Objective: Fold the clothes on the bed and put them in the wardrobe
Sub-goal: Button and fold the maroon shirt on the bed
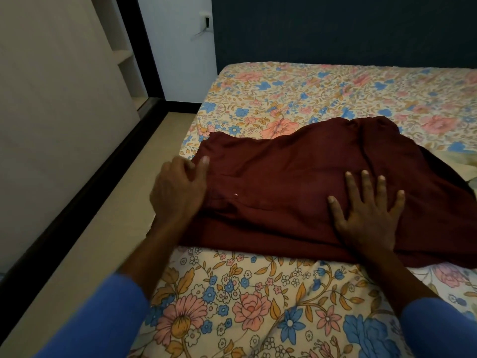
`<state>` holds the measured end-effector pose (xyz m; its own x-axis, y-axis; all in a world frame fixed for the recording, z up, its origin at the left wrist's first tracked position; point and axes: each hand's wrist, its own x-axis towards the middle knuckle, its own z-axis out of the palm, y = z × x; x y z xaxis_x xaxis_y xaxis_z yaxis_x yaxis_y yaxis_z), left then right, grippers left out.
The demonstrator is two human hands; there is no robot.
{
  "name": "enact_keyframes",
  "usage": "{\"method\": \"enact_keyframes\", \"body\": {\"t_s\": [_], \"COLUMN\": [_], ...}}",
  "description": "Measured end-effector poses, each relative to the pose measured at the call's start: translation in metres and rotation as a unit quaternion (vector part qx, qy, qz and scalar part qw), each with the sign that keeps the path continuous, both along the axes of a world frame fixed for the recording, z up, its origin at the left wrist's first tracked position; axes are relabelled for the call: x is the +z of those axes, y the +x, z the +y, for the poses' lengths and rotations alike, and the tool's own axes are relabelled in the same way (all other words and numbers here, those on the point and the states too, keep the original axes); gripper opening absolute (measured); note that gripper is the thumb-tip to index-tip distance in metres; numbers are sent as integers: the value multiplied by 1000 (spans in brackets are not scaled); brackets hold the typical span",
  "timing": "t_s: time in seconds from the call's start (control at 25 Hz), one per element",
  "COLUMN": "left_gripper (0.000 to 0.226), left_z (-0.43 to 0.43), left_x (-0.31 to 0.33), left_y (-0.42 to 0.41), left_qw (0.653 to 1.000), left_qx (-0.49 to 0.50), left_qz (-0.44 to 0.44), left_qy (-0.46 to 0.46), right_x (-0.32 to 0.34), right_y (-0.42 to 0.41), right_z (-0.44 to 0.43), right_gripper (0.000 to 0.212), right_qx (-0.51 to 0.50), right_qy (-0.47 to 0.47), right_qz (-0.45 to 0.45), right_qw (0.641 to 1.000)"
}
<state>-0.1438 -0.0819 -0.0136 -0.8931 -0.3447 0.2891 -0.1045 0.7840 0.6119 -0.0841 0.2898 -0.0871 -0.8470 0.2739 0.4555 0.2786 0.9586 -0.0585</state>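
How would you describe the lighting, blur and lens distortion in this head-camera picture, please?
Head view: dim light, no glare, and the dark wall is nearly featureless. Head view: the left hand is motion-blurred at the edge of the maroon garment, while the right hand, flat on it, is sharper. Head view: the wide-angle lens stretches the blue sleeves at the bottom corners.

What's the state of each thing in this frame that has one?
Bed: floral sheet on, wrinkled.
Garment: partly folded, lying flat on bed.
Left hand: at garment's left edge, thumb on top; grip unclear.
Right hand: flat, fingers spread, pressing garment.
Wardrobe: seems partly open, shelves showing.
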Motion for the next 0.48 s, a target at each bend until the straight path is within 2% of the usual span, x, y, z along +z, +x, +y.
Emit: {"method": "enact_keyframes", "body": {"t_s": [0.08, 0.16, 0.24, 0.32, 0.36, 0.44, 0.48], "left_gripper": [50, 69, 74, 70, 66, 62, 67], "left_z": [10, 4, -11, -13, -4, 28, 44], "left_x": [-23, -35, -30, -13, -7, -1, -7], "left_y": [32, 39, 33, 34, 39, 51, 56], "left_qw": [997, 990, 988, 986, 987, 981, 963], "left_qx": [-30, -78, -70, -5, -13, -152, -247], "left_qz": [-58, -117, -139, -116, -67, 10, -2], "left_qy": [33, 21, -20, -118, -147, -122, -109], "right_x": [-3, -2, 0, 1, 1, 0, 1], "right_y": [1, 1, 1, 1, 2, 3, 3], "right_z": [0, 0, 0, -2, -3, -4, -4], "right_gripper": [77, 77, 77, 77, 78, 78, 78], "right_qx": [1, 2, 4, 2, -2, -4, -3], "right_qy": [2, 2, 3, 2, 0, 6, 7], "right_qz": [6, 9, 6, -1, -4, -7, -11], "right_qw": [1000, 1000, 1000, 1000, 1000, 1000, 1000]}}
